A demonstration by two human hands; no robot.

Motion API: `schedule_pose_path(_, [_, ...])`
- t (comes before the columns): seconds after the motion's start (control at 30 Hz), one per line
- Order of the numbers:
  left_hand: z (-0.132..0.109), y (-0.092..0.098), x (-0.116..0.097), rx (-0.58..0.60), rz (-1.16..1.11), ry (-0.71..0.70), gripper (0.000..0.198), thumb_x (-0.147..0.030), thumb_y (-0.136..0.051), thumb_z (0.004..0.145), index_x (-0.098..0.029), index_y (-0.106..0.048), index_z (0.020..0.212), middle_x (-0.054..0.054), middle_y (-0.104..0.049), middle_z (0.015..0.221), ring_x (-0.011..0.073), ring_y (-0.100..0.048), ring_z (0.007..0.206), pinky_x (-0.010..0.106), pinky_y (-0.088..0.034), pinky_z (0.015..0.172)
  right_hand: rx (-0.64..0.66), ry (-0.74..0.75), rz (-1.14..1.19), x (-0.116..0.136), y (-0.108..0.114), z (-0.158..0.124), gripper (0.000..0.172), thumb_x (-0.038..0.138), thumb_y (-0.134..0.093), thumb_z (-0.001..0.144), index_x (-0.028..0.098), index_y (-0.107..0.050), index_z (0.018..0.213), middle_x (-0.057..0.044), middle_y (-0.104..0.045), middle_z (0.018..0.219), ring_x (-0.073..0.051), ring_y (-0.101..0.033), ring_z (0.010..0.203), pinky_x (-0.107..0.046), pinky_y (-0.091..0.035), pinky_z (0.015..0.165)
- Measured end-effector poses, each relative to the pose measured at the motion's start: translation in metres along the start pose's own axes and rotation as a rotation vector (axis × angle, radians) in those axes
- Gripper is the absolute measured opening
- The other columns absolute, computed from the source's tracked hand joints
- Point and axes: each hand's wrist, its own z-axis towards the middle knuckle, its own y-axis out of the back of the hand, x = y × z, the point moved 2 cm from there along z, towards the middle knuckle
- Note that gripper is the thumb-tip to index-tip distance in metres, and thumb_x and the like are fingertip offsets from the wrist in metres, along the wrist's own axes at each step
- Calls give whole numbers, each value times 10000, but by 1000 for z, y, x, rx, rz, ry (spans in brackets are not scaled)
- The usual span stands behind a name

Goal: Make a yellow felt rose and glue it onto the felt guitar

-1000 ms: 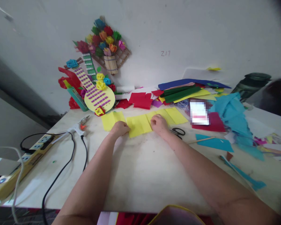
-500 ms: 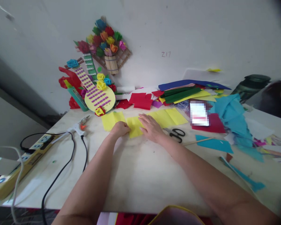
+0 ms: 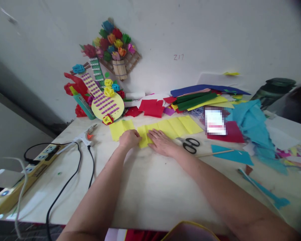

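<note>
A long yellow paper strip (image 3: 177,127) with crosswise creases lies on the table in front of me. At its left end my left hand (image 3: 130,138) is closed, with thumb and fingertips pinching the paper edge. My right hand (image 3: 162,142) rests flat on the strip just to the right, fingers stretched out and covering part of it. Behind my left hand lies another yellow paper piece (image 3: 115,130), apart from the strip. Black-handled scissors (image 3: 191,146) lie to the right of my right hand.
A glue gun (image 3: 84,136) and power strip (image 3: 36,164) with cords are on the left. A paper-flower guitar (image 3: 107,106) leans at the back beside a glue bottle (image 3: 82,104). Coloured paper (image 3: 152,107), a lit phone (image 3: 215,122), a wooden stick (image 3: 215,153) and blue scraps (image 3: 251,117) lie rightward.
My right hand has slid slightly toward me and lies flatter on the strip, uncovering more of its far edge. My left hand keeps its pinch at the left end.
</note>
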Motion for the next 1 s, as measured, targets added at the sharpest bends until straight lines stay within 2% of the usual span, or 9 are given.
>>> schedule_pose_path(0.2, [-2, -1, -2, 2, 45, 3, 298, -433, -550, 641, -266, -616, 879, 33, -650, 898, 199, -576, 834, 267, -408, 655, -28, -33, -9, -1, -2, 1, 609, 473, -233, 858, 72, -334, 1305, -134, -298, 1382, -242, -204, 1289, -395, -168, 1045])
schedule_pose_path(0.33, [-4, 0, -3, 24, 47, 7, 316, -431, -532, 648, -266, -597, 909, 41, -642, 920, 216, -572, 847, 292, -415, 657, -47, -115, -43, -5, -2, 3, 664, 493, -202, 855, -2, -380, 1261, -198, -322, 1351, -280, -240, 1269, -399, -199, 1032])
schedule_pose_path(0.47, [-3, 0, -1, 42, 32, 14, 338, -444, -531, 644, -264, -586, 925, 48, -636, 933, 216, -571, 849, 289, -414, 652, -78, -168, -68, -7, 1, 2, 637, 461, -213, 860, -22, -427, 1217, -231, -364, 1312, -292, -278, 1248, -399, -236, 1013])
schedule_pose_path(0.6, [-1, -2, 0, 45, 14, 26, 343, -460, -543, 632, -263, -584, 911, 46, -636, 941, 220, -571, 855, 299, -415, 664, -135, -198, -58, -7, 4, 0, 604, 420, -232, 863, -4, -359, 1273, -193, -268, 1380, -276, -217, 1279, -399, -205, 1032])
schedule_pose_path(0.73, [0, -3, 0, 50, 4, 34, 349, -458, -550, 627, -253, -583, 909, 48, -639, 947, 226, -570, 876, 306, -419, 678, -137, -116, -27, 4, 4, 4, 580, 407, -234, 863, 49, -318, 1312, -124, -216, 1416, -243, -152, 1304, -399, -153, 1054])
schedule_pose_path(0.9, [0, -5, 0, 36, -12, 50, 355, -482, -520, 653, -244, -589, 907, 60, -642, 947, 235, -574, 886, 319, -424, 697, -56, 19, -9, 17, -1, 17, 506, 374, -246, 863, 156, -341, 1310, -58, -278, 1401, -192, -144, 1310, -410, -120, 1058])
schedule_pose_path(1.0, [0, -6, 0, 40, -21, 64, 352, -467, -539, 638, -241, -586, 904, 60, -642, 948, 237, -572, 892, 327, -425, 709, -26, -10, -10, 13, -5, 22, 499, 388, -221, 869, 175, -358, 1299, -55, -316, 1384, -200, -192, 1296, -435, -141, 1043])
